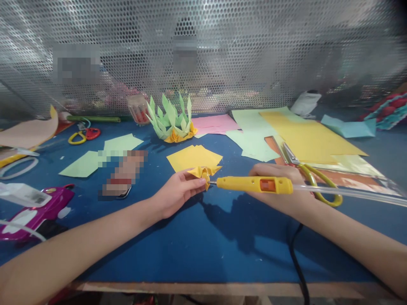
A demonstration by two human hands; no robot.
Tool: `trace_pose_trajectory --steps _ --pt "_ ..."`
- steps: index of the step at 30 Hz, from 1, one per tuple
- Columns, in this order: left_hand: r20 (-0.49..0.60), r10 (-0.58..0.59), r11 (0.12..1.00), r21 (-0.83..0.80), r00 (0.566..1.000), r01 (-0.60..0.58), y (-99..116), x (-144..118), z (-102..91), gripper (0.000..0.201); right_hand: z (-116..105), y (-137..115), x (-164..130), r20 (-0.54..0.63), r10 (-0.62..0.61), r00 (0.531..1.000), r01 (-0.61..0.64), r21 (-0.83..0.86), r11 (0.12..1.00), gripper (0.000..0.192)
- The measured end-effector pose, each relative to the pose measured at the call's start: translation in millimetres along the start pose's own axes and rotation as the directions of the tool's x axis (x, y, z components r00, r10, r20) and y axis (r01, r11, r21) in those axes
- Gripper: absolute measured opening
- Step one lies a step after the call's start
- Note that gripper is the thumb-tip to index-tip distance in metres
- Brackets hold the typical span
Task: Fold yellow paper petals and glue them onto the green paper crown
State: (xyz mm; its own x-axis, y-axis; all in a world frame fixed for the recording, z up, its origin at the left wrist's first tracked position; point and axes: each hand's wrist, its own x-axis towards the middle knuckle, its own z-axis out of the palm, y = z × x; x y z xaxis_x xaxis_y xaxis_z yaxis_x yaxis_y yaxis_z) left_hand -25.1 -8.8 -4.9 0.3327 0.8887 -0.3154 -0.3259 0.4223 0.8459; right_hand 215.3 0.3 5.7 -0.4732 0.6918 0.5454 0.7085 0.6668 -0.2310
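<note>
Between the thumb and fingers of my left hand (178,191) is a small folded yellow paper flower (206,171). My right hand (280,182) is closed around a yellow hot glue gun (251,184), its metal nozzle pointing left at the flower and seeming to touch it. A clear glue stick (352,194) sticks out of the gun's back end, and its black cord (297,258) hangs over the table's front edge. Just behind the flower lie several yellow paper pieces (195,156). Further back stands a green folded-paper crown (171,116) with yellow folded pieces at its base.
Yellow-handled scissors (321,186) lie beside my right wrist, near yellow sheets (305,135) and pink paper (216,123). Smaller scissors (84,134), green paper pieces (85,164) and a purple glue gun (38,214) are on the left. A perforated metal panel (222,55) closes off the back.
</note>
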Motion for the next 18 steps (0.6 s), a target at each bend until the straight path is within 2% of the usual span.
trace_pose_trajectory --steps 6,8,10,14,18 --pt "-0.052 -0.005 0.997 -0.073 0.999 0.002 2.1 -0.6 2.8 0.014 -1.7 -2.0 0.4 0.033 0.019 0.999 -0.021 0.067 0.998 0.015" --pt "-0.086 0.004 0.994 -0.108 0.996 -0.014 2.3 -0.8 2.9 0.013 -3.9 -4.9 1.8 0.089 0.071 0.993 -0.081 0.117 0.99 0.016" --pt "-0.122 0.016 0.989 -0.141 0.992 -0.034 2.7 -1.2 3.1 0.013 -6.4 -6.4 4.6 0.144 0.172 0.975 -0.193 0.147 0.97 0.015" --pt "-0.181 0.041 0.979 -0.187 0.983 -0.075 5.2 -2.8 6.1 0.014 -12.3 4.1 14.9 0.148 0.406 0.902 -0.421 0.087 0.903 0.01" --pt "-0.215 0.051 0.969 -0.226 0.975 -0.1 9.8 -6.6 10.4 0.014 -19.8 29.6 27.5 0.237 0.566 0.789 -0.577 -0.029 0.816 0.034"
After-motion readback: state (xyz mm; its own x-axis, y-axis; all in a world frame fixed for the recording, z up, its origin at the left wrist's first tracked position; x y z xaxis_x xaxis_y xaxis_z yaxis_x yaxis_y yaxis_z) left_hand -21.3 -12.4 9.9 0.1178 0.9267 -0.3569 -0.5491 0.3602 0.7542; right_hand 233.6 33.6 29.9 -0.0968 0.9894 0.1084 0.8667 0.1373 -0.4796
